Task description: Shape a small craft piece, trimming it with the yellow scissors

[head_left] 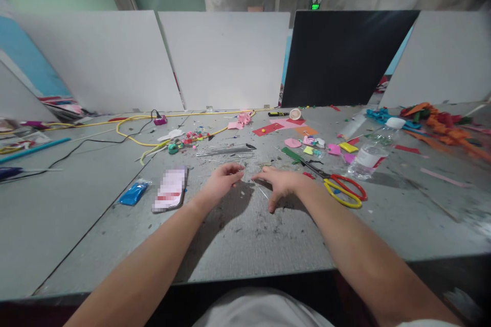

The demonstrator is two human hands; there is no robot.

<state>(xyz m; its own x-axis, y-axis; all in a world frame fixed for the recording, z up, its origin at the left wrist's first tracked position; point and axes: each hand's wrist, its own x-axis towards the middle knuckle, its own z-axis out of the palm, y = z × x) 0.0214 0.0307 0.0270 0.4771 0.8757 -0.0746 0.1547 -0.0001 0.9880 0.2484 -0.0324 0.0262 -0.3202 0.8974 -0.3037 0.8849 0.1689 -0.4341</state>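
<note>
My left hand (224,182) is over the middle of the table, its fingers curled and the thumb close to the fingertips. Whatever is between them is too small to make out. Just to its right, my right hand (283,184) is low over the table, with thumb and fingers spread apart and nothing gripped. A thin wire (263,192) lies beneath the right hand's fingers. Beyond both hands rests a bundle of thin metal wires (224,152). Scissors (341,190) with red and yellow handles lie right of the right hand.
A phone-like slab (171,190) and a blue packet (133,193) lie at left. A clear plastic bottle (370,156) stands at right. Coloured paper scraps (268,129), a yellow cord (130,135) and orange crepe strips (437,125) are farther back. White and black boards (349,56) line the rear edge.
</note>
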